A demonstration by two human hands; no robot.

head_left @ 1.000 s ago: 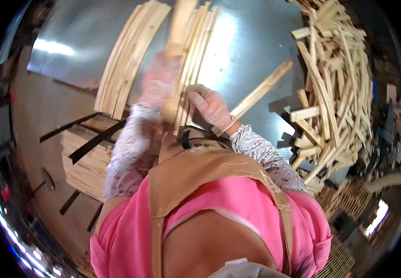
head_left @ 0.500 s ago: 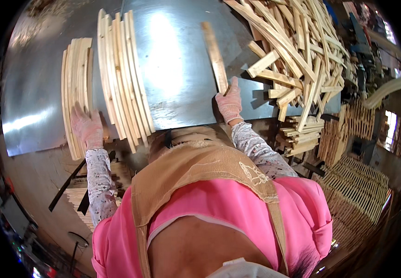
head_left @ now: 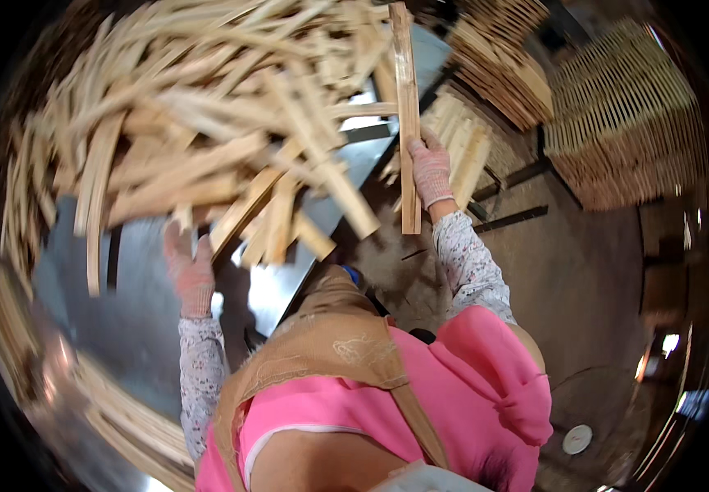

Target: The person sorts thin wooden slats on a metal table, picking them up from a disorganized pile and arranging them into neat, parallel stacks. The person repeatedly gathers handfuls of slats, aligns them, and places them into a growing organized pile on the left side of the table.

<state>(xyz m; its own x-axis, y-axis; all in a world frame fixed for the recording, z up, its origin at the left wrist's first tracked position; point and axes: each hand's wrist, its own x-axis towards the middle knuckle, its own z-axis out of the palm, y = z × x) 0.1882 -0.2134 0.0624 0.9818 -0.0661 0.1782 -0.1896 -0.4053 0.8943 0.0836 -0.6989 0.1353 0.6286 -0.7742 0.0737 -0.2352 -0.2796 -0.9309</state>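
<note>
Now, in the head view, the person has turned toward the big messy pile (head_left: 158, 176), which lies on the far and left side of the metal table (head_left: 137, 336). Half a second ago, the left hand (head_left: 190, 266) was on a neat row of sticks. Now it is by the near edge of the pile, with its fingers spread. It has no firm hold on a stick, and blur hides whether the fingertips touch one.

The right hand (head_left: 432, 172) has its fingers wrapped around one long stick (head_left: 406, 98). That stick has moved too: it is now up past the right edge of the table, beside a small stack (head_left: 469, 152). It is hard to tell if it is the same stick as before. It seems the work has moved from the neat rows to the pile.
</note>
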